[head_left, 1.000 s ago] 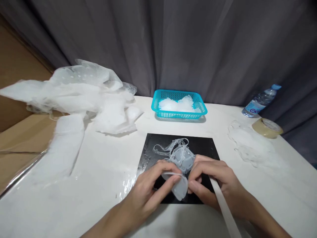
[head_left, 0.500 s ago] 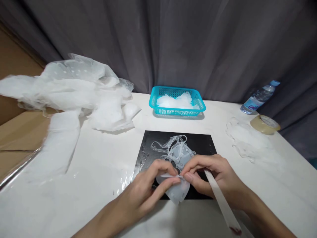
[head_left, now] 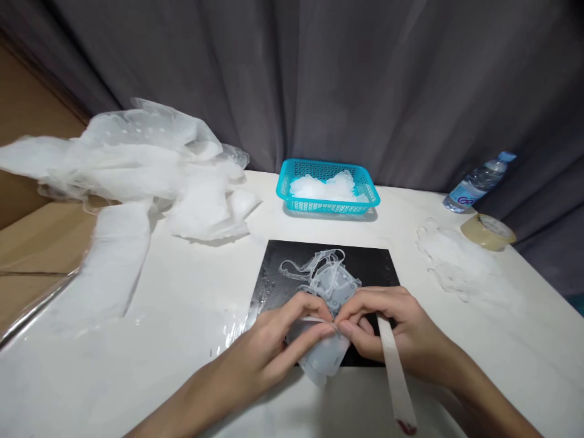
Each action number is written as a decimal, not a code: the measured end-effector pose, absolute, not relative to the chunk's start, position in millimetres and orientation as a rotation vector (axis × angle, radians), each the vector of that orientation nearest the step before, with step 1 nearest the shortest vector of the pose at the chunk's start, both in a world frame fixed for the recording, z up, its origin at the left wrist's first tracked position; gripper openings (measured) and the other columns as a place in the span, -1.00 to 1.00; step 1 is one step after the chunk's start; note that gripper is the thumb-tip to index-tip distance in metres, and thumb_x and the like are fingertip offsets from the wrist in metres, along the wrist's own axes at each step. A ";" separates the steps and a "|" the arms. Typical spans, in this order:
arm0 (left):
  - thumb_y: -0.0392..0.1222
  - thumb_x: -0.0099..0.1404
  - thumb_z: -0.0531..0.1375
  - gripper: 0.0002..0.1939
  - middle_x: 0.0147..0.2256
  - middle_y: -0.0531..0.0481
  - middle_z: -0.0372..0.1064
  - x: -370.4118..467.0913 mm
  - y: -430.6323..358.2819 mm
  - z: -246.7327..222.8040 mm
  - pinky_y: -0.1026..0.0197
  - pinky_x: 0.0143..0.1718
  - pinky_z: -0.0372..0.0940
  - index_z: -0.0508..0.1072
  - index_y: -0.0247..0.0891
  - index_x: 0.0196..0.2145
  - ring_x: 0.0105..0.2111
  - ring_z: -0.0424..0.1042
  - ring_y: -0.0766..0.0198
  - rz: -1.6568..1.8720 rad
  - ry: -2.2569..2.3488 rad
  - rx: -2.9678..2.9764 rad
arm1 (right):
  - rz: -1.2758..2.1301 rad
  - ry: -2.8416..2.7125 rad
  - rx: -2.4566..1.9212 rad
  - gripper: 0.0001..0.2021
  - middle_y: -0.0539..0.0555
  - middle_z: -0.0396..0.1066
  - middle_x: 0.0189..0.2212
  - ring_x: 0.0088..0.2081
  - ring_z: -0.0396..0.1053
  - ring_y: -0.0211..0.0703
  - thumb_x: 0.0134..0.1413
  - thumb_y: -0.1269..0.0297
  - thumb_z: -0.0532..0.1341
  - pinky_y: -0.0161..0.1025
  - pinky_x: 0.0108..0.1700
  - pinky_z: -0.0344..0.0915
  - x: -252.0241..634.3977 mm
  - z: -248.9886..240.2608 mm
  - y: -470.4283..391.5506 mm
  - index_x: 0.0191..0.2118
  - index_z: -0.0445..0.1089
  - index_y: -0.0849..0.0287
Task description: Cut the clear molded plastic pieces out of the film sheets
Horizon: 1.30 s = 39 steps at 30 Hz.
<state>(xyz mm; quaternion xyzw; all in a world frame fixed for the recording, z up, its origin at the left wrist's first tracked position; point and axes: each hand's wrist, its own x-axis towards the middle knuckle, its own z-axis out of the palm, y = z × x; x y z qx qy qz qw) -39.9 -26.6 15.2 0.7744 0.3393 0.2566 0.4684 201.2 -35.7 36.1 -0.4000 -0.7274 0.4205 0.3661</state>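
Observation:
My left hand is closed, thumb and forefinger pinching the edge of a thin translucent plastic piece. My right hand pinches that same edge, fingertips close beside those of the left. Tucked in the right palm is a flat pale stick with a dark reddish end, slanting down towards me. Behind the fingers, another translucent piece lies on a black mat, with a tangle of thin clear trimmings on and beside it. What exactly is between my fingertips is hidden.
A turquoise basket holding white translucent pieces stands at the back. A large heap of similar sheets fills the left, by a cardboard box. On the right are clear scraps, a tape roll and a water bottle.
The pale stick has swung so its free end sits further left. The held piece has tilted slightly, its lower tip shifting left and down. Both hands still pinch its edge.

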 end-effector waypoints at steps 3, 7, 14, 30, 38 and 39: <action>-0.20 0.59 0.12 -0.89 -0.13 0.12 0.51 -40.1 -26.2 15.2 0.37 -0.11 0.34 0.40 -0.07 0.01 -0.16 0.52 0.36 0.609 0.827 1.897 | 1.005 -1.907 -1.009 -0.90 -0.06 0.48 -0.49 -0.50 0.28 -0.34 0.19 0.47 0.32 -0.40 -0.45 0.24 200.9 34.8 -36.1 -0.31 0.59 0.16; -0.20 0.59 0.12 -0.89 -0.13 0.14 0.51 -40.0 -26.6 15.9 0.39 -0.12 0.33 0.39 -0.06 0.01 -0.16 0.53 0.37 0.584 0.829 1.888 | 0.899 -1.973 -0.956 -0.90 -0.06 0.48 -0.49 -0.49 0.30 -0.35 0.19 0.50 0.31 -0.40 -0.42 0.23 200.8 33.6 -36.3 -0.29 0.57 0.17; -0.22 0.60 0.06 -0.87 -0.13 0.06 0.52 -37.4 -25.0 18.7 0.33 -0.15 0.36 0.40 -0.12 0.00 -0.19 0.54 0.30 0.526 0.810 1.943 | 0.731 -2.055 -0.918 -0.87 -0.09 0.32 -0.51 -0.49 0.25 -0.35 0.16 0.54 0.26 -0.36 -0.39 0.20 199.5 31.0 -34.8 -0.36 0.46 0.18; -0.34 0.59 0.01 -0.84 -0.15 0.04 0.46 -41.7 -25.0 14.4 0.34 -0.13 0.32 0.32 -0.11 -0.04 -0.18 0.45 0.29 0.653 0.699 2.084 | 0.964 -1.981 -0.977 -0.93 -0.08 0.35 -0.56 -0.48 0.26 -0.29 0.25 0.39 0.33 -0.34 -0.39 0.24 208.7 36.1 -29.5 -0.26 0.60 0.16; -0.28 0.60 0.03 -0.86 -0.12 0.02 0.48 -40.1 -26.1 11.6 0.30 -0.10 0.34 0.36 -0.11 -0.03 -0.16 0.49 0.27 0.603 0.760 2.047 | 0.955 -1.994 -0.952 -0.91 -0.12 0.33 -0.59 -0.51 0.26 -0.34 0.17 0.48 0.33 -0.37 -0.39 0.24 201.5 34.2 -32.8 -0.31 0.57 0.17; -0.28 0.59 0.04 -0.86 -0.12 0.03 0.47 -40.0 -26.1 11.1 0.31 -0.10 0.35 0.37 -0.11 -0.03 -0.16 0.50 0.28 0.605 0.768 2.043 | 0.927 -2.000 -0.954 -0.90 -0.12 0.31 -0.59 -0.52 0.25 -0.34 0.16 0.49 0.32 -0.37 -0.39 0.23 201.0 33.0 -32.5 -0.33 0.56 0.18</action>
